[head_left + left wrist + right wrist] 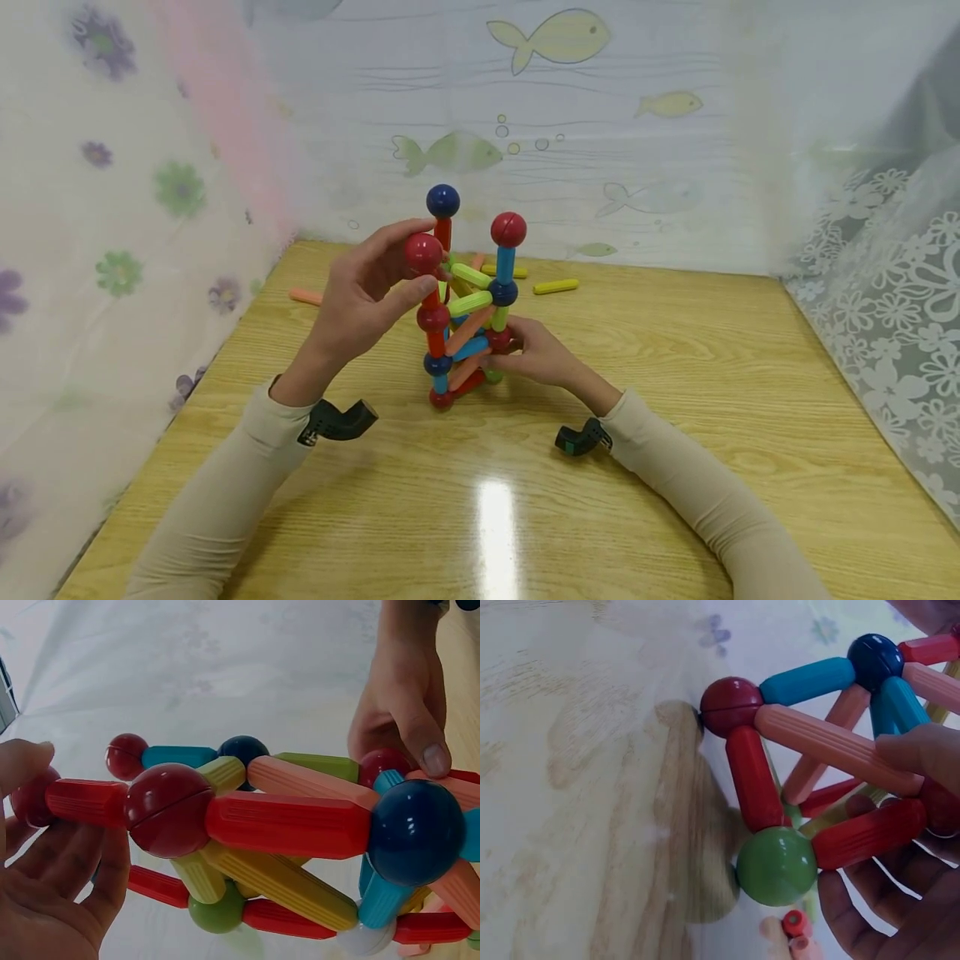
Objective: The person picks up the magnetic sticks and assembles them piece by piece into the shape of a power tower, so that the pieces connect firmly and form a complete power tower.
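Note:
A tower of magnetic rods and balls [470, 325] stands on the table. Three columns rise from it, capped by a red ball [423, 252] at the front left, a dark blue ball [443, 201] behind and another red ball [508, 229] on the right. My left hand [360, 292] pinches the front-left top ball, which sits on a red rod [86, 802]. Lower down, my right hand [543, 354] grips the tower's right side, its thumb beside a red ball [384, 766]. A green ball [777, 866] shows near the tower's base.
Loose yellow rods [556, 287] lie behind the tower, and an orange rod [306, 297] lies behind my left hand. A fish-patterned sheet [450, 83] hangs at the table's back edge. Patterned sheets also border the left and right sides.

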A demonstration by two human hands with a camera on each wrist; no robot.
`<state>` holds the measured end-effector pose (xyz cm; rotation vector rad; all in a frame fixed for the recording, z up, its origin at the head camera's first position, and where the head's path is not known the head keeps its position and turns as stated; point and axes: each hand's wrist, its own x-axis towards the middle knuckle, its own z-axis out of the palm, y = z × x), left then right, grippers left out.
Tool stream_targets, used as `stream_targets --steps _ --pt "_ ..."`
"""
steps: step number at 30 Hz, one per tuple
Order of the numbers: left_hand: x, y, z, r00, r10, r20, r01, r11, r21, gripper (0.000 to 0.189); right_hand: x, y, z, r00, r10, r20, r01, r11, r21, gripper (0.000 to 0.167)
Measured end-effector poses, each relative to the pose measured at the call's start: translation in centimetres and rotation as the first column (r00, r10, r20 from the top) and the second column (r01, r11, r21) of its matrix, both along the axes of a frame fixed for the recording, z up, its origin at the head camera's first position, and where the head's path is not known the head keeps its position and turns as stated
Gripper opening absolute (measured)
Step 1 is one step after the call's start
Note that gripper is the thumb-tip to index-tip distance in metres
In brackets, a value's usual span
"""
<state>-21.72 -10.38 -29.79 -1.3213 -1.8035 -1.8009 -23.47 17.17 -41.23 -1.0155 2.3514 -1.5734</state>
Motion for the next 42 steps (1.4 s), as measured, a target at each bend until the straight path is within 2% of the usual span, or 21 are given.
stream_targets --steps 4,6,8,11,14,17,20,22,24,26,28,30,32,33,35,38,40,42 --pt "0.1 -0.2 -0.6 0.998 -0.04 0.046 0.041 0.998 -0.039 0.062 -0.5 1.1 0.7 0.998 0.065 0.001 -0.065 0.996 0.058 0.051" --pt "0.2 -0.4 -1.1 0.997 -0.044 0.07 0.048 0.997 -0.06 0.066 -1.0 2.1 1.2 0.998 0.064 -0.015 -0.062 0.993 0.1 0.056" --pt "0.3 -0.7 -1.6 0.996 -0.039 0.083 0.047 0.995 -0.088 0.069 -1.7 3.1 1.4 0.999 0.015 -0.044 -0.009 0.991 0.135 0.056" --pt "0.4 -1.1 -2.3 0.998 -0.005 0.063 0.014 0.991 -0.137 0.076 -3.0 4.2 1.3 0.989 -0.113 -0.093 0.127 0.979 0.161 0.048" --pt "0.6 -1.3 -2.9 0.999 0.041 0.002 -0.04 0.982 -0.184 0.081 -4.3 4.6 0.7 0.968 -0.219 -0.122 0.238 0.955 0.175 0.04" --pt "0.5 -1.3 -3.3 0.996 0.064 -0.06 -0.075 0.976 -0.204 0.08 -5.3 4.5 0.0 0.956 -0.257 -0.138 0.281 0.939 0.196 0.036" --pt "-0.1 -1.6 -3.8 0.996 0.048 -0.077 -0.061 0.982 -0.179 0.069 -5.9 4.4 -0.6 0.959 -0.244 -0.145 0.271 0.937 0.218 0.034" --pt "-0.8 -2.3 -4.0 0.997 0.049 -0.055 -0.056 0.989 -0.136 0.06 -6.0 4.4 -0.8 0.96 -0.236 -0.148 0.266 0.936 0.23 0.034" --pt "-1.9 -3.3 -4.4 0.995 0.102 -0.017 -0.103 0.991 -0.086 0.049 -5.9 4.6 -0.9 0.958 -0.242 -0.154 0.273 0.933 0.234 0.032" --pt "-3.1 -4.6 -4.9 0.979 0.201 0.027 -0.199 0.978 -0.058 0.039 -5.8 4.9 -1.0 0.951 -0.265 -0.156 0.296 0.927 0.231 0.031" --pt "-4.5 -5.9 -5.6 0.938 0.339 0.069 -0.332 0.938 -0.098 0.031 -5.8 5.2 -1.1 0.944 -0.291 -0.158 0.321 0.92 0.225 0.031" --pt "-5.9 -7.0 -6.6 0.885 0.458 0.085 -0.436 0.879 -0.195 0.029 -5.7 5.4 -1.3 0.938 -0.309 -0.154 0.337 0.916 0.216 0.031" --pt "-7.3 -7.8 -7.6 0.842 0.532 0.088 -0.482 0.816 -0.319 0.029 -5.7 5.4 -1.6 0.939 -0.309 -0.15 0.335 0.918 0.211 0.03" --pt "-8.0 -7.9 -8.1 0.828 0.554 0.089 -0.486 0.788 -0.379 0.031 -5.7 5.3 -1.7 0.942 -0.302 -0.146 0.327 0.922 0.206 0.03" --pt "-9.7 -8.0 -8.8 0.814 0.574 0.087 -0.467 0.737 -0.489 0.036 -5.6 5.1 -2.0 0.949 -0.283 -0.139 0.308 0.929 0.208 0.029" --pt "-12.5 -7.5 -9.3 0.806 0.589 0.06 -0.424 0.644 -0.637 0.044 -5.1 4.8 -2.3 0.96 -0.249 -0.126 0.271 0.937 0.22 0.029" --pt "-14.6 -7.1 -9.5 0.803 0.596 0.003 -0.409 0.554 -0.725 0.048 -4.6 4.7 -2.5 0.964 -0.238 -0.122 0.26 0.938 0.229 0.028" --pt "-16.6 -6.8 -9.8 0.808 0.586 -0.055 -0.393 0.467 -0.792 0.052 -4.2 4.8 -2.8 0.964 -0.241 -0.112 0.261 0.938 0.228 0.027"
